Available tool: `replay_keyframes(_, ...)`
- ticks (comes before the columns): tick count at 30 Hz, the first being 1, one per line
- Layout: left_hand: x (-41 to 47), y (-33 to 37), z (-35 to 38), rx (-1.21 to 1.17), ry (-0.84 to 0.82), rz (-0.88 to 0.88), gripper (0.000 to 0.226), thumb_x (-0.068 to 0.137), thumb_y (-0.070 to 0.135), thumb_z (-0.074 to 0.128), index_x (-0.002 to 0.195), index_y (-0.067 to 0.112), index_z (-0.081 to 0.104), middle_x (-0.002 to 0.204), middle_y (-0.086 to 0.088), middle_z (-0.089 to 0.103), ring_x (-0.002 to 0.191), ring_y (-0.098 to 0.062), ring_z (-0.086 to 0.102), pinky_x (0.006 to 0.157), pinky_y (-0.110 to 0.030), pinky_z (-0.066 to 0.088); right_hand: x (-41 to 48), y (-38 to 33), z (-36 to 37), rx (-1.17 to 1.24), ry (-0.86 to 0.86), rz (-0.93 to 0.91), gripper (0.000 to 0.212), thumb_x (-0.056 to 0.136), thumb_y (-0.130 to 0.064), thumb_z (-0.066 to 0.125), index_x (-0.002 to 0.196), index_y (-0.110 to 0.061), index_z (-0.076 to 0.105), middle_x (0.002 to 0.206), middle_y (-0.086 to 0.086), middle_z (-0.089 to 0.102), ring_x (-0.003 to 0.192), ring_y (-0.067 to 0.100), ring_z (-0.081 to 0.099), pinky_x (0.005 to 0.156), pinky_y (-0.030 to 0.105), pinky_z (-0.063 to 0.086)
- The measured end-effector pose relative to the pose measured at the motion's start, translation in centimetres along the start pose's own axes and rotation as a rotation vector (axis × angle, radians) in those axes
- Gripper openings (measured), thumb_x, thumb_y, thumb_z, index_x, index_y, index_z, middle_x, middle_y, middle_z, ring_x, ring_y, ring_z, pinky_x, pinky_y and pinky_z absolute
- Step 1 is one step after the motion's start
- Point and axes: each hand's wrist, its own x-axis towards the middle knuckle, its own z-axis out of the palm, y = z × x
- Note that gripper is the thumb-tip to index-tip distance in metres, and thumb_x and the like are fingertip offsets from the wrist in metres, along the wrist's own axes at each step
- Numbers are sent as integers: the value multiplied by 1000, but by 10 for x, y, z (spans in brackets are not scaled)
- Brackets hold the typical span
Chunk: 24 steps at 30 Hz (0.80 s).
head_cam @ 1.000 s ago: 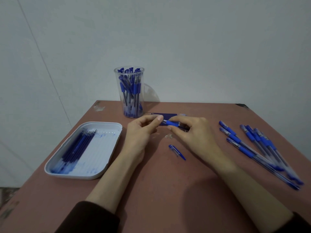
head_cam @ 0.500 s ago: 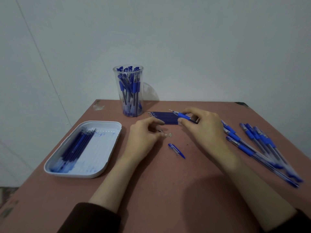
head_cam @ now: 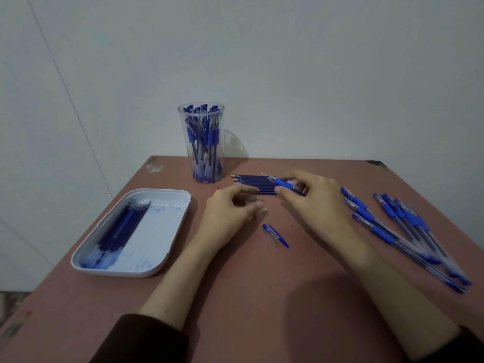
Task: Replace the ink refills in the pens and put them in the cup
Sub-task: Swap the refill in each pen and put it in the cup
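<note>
Pens (head_cam: 203, 142) fill cup (head_cam: 181, 112), refills (head_cam: 123, 226) in tray (head_cam: 180, 205), right hand (head_cam: 314, 203) pinching pen (head_cam: 281, 182), left hand (head_cam: 227, 208) slack.

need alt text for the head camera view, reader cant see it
A person's right hand pinches a blue-grip pen above a row of blue refills on a reddish table, the left hand curled nearby. A clear cup full of pens stands behind, a white tray of refills lies left, loose pens right.

On the table (head_cam: 235, 297) the cup (head_cam: 201, 145) stands at the back, with the tray (head_cam: 159, 226) holding refills (head_cam: 117, 231) front-left of it, a refill row (head_cam: 251, 183) just right of it, a cap (head_cam: 275, 235) before it, and loose pens (head_cam: 403, 226) far to its right.
</note>
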Motion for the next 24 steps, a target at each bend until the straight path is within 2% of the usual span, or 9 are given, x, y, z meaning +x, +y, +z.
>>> replay_keyframes(2, 0, 4, -1, -162, 60, -19, 20, 82, 20, 73, 101, 20, 72, 91, 7, 72, 81, 3, 65, 73, -10, 48, -2, -2, 1, 19, -37, -36, 13, 85, -34, 67, 97, -34, 70, 61, -16, 55, 63, 0, 53, 54, 15, 35)
replay_keyframes(4, -2, 9, -3, -316, 49, -58, 15, 84, 19, 70, 98, 16, 73, 84, 11, 71, 71, 10, 62, 62, -4, 42, -4, -4, 4, 56, -72, -89, 10, 85, -31, 68, 94, -35, 69, 61, -15, 56, 63, 2, 54, 56, 13, 35)
replay_keyframes(6, -2, 10, -4, -374, 8, -90, 13, 85, 21, 68, 95, 14, 74, 75, 14, 69, 63, 10, 57, 58, -5, 40, -5, -5, 8, 71, -95, -138, 11, 85, -29, 68, 94, -34, 69, 64, -15, 56, 63, 4, 54, 59, 15, 35)
replay_keyframes(11, 2, 5, -5, -537, 47, -180, 8, 84, 21, 68, 88, 16, 74, 86, 4, 69, 77, -4, 57, 69, -19, 40, -3, -4, 6, 47, -94, -131, 11, 83, -35, 69, 94, -36, 68, 67, -14, 59, 64, 4, 54, 61, 25, 43)
replay_keyframes(15, 7, 3, -11, -788, 149, -236, 7, 88, 16, 64, 92, 13, 69, 74, 5, 69, 77, -9, 63, 67, -18, 49, 0, -1, -2, -67, -76, -64, 9, 85, -30, 67, 92, -35, 67, 65, -16, 55, 65, 5, 52, 63, 27, 39)
replay_keyframes(20, 9, 5, -16, -1038, 286, -249, 4, 90, 6, 59, 89, 6, 63, 75, -3, 69, 68, -11, 69, 64, -19, 57, 9, 9, -11, -390, -54, 79, 14, 85, -10, 52, 85, -20, 62, 78, -2, 58, 80, 28, 57, 63, 31, 33)
replay_keyframes(22, 10, 4, -15, -1043, 325, -233, 5, 90, 4, 59, 88, 6, 63, 71, -2, 70, 66, -12, 68, 66, -19, 57, 11, 11, -15, -357, 28, 131, 20, 82, -8, 50, 89, -19, 66, 87, 2, 62, 79, 29, 56, 66, 32, 35)
replay_keyframes(24, 10, 3, -13, -1015, 327, -213, 5, 90, 4, 59, 88, 6, 63, 72, -3, 70, 67, -13, 68, 67, -19, 57, 14, 5, -17, -241, 81, 100, 22, 84, -10, 54, 93, -21, 70, 91, 0, 63, 81, 25, 56, 69, 32, 36)
